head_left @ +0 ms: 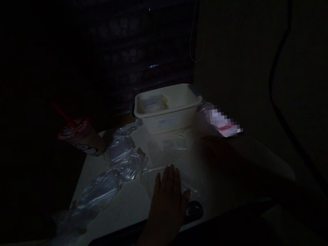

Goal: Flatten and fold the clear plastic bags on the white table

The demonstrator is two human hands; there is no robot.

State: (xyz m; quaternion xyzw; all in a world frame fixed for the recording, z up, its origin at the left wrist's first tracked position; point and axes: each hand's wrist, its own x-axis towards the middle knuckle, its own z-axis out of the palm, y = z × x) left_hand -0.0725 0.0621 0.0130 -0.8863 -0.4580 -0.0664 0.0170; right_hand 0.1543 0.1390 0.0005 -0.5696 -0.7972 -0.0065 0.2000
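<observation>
My left hand (168, 199) lies flat, palm down, on a clear plastic bag (153, 179) near the front of the white table (118, 211). Its fingers point away from me. To the right, my right hand (213, 146) is dark and smeared by motion; its fingers and anything in them cannot be made out. Beyond my left hand lies a flat transparent packet (167, 145). A string of crumpled clear plastic bags (100, 189) runs along the left side of the table and over its front edge.
A cream plastic bin (169, 120) with clear packets (152, 103) inside stands at the back. At the left is a drink cup (85, 140) with a red straw (63, 114). A pinkish-white packet (225, 124) lies right of the bin. A dark cable (271, 83) hangs at right.
</observation>
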